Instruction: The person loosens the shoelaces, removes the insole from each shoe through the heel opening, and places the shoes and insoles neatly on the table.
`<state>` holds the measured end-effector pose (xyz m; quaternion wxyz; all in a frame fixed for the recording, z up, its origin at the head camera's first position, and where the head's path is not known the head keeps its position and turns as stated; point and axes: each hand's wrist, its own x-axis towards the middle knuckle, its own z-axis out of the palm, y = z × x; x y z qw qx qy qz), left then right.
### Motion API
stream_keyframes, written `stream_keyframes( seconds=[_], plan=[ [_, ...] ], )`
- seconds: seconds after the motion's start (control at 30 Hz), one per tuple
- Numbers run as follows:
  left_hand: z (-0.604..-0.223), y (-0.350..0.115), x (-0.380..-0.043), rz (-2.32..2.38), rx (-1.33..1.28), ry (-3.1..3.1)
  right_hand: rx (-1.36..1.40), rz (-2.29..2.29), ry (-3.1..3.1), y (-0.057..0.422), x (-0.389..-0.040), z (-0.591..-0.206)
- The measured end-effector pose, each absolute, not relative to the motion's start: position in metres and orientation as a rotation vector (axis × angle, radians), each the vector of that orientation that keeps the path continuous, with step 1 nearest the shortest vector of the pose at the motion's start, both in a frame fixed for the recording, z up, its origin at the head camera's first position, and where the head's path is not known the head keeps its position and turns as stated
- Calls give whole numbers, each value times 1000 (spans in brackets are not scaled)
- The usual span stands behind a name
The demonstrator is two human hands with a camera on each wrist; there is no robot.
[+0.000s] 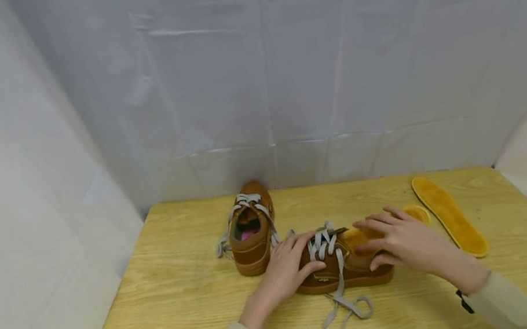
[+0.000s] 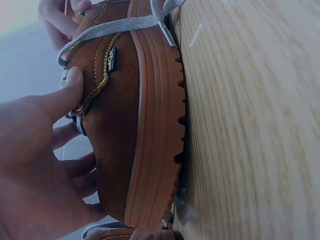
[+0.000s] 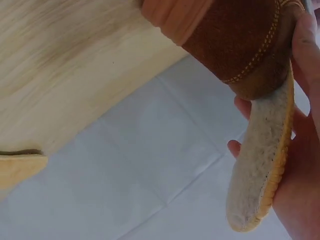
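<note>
A brown lace-up shoe [image 1: 311,282] lies lengthwise in front of me, its sole on the table and its grey lace trailing. My left hand [image 1: 289,266] grips its toe end, the thumb along the near side in the left wrist view and the fingers on the far side. A yellow fleecy insole [image 1: 417,214] is partly inside the shoe, its heel end sticking out past the collar. Its pale underside shows in the right wrist view. Around the insole at the shoe's opening is my right hand [image 1: 404,239], its fingers spread over the far side and thumb nearer me.
Another brown shoe [image 1: 252,249] stands behind and to the left, something pink inside it. To the right, a second yellow insole [image 1: 450,217] lies flat on the wooden table [image 1: 161,306]. White sheeting [image 1: 278,68] rises at the back and both sides.
</note>
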<state>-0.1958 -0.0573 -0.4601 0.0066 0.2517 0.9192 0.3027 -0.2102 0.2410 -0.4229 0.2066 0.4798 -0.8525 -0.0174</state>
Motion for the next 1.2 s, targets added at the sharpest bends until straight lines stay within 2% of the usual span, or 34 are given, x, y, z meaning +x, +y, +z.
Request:
stream_keyframes(
  seconds=[0.57,1.2],
  plan=[
    [-458,-57,-195,973,788,2865,1344,5,-2471,246,-207,-415],
    [-462,-57,-194,970,783,2865,1194,-55,-2373,258,-197,-396]
  ],
)
